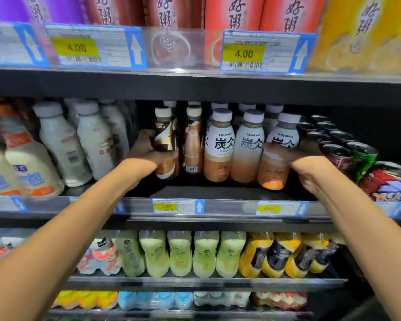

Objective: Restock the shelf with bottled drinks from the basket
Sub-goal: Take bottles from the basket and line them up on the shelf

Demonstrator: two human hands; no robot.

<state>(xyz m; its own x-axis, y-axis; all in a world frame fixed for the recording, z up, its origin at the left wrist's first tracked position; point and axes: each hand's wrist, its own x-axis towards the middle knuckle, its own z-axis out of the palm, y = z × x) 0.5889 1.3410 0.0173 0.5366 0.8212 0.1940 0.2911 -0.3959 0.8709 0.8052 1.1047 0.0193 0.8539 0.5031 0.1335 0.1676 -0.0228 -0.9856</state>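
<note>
Gripping brown bottle (pixel 166 144) left hand (pixel 146 150), right hand (pixel 294 158) apparently clasping Tanbing bottle (pixel 281 144)

The left hand (pixel 146 151) covers the lower side of the brown swirl bottle (pixel 166 140), and its fingers go out of sight behind it. The right hand (pixel 294 158) hides the middle of the Tanbing bottle (pixel 279 156), its fingers lost behind the label. The milk bottles (pixel 30 158) at the left are smeared by blur. The porridge cans (pixel 236 12) above are cut by the top edge. Small print on the price tags (pixel 243 53) is unreadable.
</note>
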